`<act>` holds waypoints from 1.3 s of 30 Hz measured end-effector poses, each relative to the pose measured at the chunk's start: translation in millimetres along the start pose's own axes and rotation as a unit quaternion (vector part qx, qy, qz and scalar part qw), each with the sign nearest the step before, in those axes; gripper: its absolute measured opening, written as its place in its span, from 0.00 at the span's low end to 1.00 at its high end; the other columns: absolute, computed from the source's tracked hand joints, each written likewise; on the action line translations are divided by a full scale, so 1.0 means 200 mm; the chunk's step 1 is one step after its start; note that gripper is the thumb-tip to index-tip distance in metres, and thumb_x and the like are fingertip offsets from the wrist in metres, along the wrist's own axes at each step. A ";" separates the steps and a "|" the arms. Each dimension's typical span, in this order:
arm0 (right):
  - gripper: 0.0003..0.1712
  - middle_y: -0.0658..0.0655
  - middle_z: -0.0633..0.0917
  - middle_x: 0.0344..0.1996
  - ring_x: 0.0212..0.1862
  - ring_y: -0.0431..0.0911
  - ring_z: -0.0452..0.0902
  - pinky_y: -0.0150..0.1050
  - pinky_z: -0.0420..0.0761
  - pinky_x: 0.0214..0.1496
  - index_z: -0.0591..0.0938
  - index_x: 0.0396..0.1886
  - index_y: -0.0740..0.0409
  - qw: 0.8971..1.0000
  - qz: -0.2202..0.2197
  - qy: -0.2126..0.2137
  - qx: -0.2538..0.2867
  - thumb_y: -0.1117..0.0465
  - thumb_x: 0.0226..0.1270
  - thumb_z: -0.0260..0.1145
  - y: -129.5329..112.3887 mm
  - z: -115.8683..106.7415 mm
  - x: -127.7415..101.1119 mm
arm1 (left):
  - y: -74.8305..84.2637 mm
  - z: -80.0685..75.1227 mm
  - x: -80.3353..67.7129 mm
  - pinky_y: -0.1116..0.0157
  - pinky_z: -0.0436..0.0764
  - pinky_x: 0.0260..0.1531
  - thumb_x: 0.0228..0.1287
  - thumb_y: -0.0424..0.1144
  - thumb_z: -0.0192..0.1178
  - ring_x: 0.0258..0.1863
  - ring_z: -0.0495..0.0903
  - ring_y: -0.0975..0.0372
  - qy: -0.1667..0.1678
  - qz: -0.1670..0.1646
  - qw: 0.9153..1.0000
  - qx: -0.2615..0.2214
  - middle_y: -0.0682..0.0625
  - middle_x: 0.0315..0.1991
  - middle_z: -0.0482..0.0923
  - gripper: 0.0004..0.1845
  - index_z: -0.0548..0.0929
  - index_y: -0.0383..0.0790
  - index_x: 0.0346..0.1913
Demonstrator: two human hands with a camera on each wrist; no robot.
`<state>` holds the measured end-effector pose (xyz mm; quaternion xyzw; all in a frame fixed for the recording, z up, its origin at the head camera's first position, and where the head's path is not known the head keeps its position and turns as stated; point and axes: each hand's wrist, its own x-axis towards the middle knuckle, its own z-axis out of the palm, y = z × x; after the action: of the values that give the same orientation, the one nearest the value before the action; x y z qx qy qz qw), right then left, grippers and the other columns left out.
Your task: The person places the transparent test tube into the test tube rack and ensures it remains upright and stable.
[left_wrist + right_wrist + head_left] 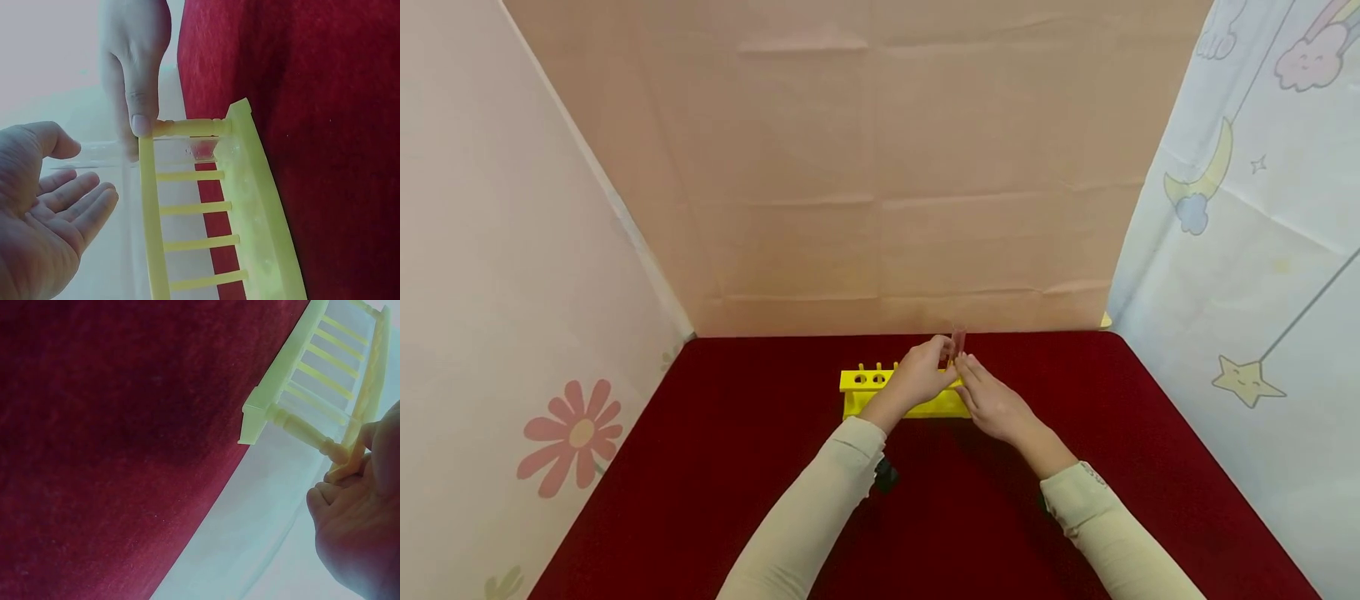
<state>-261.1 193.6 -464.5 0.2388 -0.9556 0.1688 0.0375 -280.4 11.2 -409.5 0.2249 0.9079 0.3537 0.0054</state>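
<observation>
A yellow test-tube rack stands on the red cloth at mid-table. One clear glass tube rises from its right end. My right hand reaches that end and its fingertips pinch the tube just above the rack's top plate. In the left wrist view the right hand comes in from above, with the tube lying across beside the rack. My left hand hovers over the rack next to the tube, its palm loose and holding nothing. The right wrist view shows the right hand's fingers curled at the rack end.
A peach backdrop closes off the back of the table. A flower-print sheet hangs on the left and a moon-and-star sheet on the right. Several holes at the rack's left end hold nothing.
</observation>
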 end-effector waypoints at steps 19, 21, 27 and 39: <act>0.34 0.68 0.57 0.78 0.79 0.60 0.50 0.58 0.59 0.75 0.56 0.78 0.71 1.000 -0.009 0.001 -0.012 0.56 0.82 0.49 0.00 -0.01 0.02 | -0.10 -0.09 -0.08 0.56 0.74 0.65 0.70 0.40 0.62 0.66 0.73 0.54 -0.022 0.022 0.996 0.082 0.46 0.68 0.73 0.27 0.73 0.38 0.69; 0.34 0.68 0.57 0.78 0.79 0.60 0.50 0.58 0.59 0.75 0.56 0.78 0.71 1.000 -0.008 0.001 -0.013 0.56 0.82 0.49 0.00 -0.01 0.02 | -0.12 -0.09 -0.09 0.55 0.74 0.65 0.70 0.41 0.62 0.67 0.72 0.54 -0.019 0.024 0.995 0.091 0.46 0.68 0.73 0.27 0.73 0.39 0.69; 0.34 0.68 0.56 0.78 0.79 0.61 0.50 0.58 0.59 0.75 0.55 0.78 0.71 1.000 -0.010 0.000 -0.013 0.56 0.82 0.49 -0.01 -0.01 0.02 | -0.17 -0.13 -0.13 0.55 0.76 0.63 0.70 0.41 0.61 0.66 0.72 0.54 -0.016 0.015 0.995 0.095 0.46 0.69 0.72 0.28 0.72 0.39 0.70; 0.34 0.69 0.55 0.78 0.79 0.61 0.49 0.58 0.57 0.76 0.54 0.78 0.71 1.000 -0.013 -0.002 -0.019 0.56 0.83 0.48 0.00 -0.01 0.02 | -0.23 -0.19 -0.19 0.53 0.72 0.66 0.70 0.41 0.60 0.69 0.69 0.51 -0.011 0.008 0.995 0.101 0.46 0.69 0.72 0.29 0.70 0.39 0.71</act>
<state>-265.5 192.7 -461.8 0.2512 -0.9554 0.1497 0.0424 -271.5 -58.5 -415.5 0.2357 0.9370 0.2577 -0.0104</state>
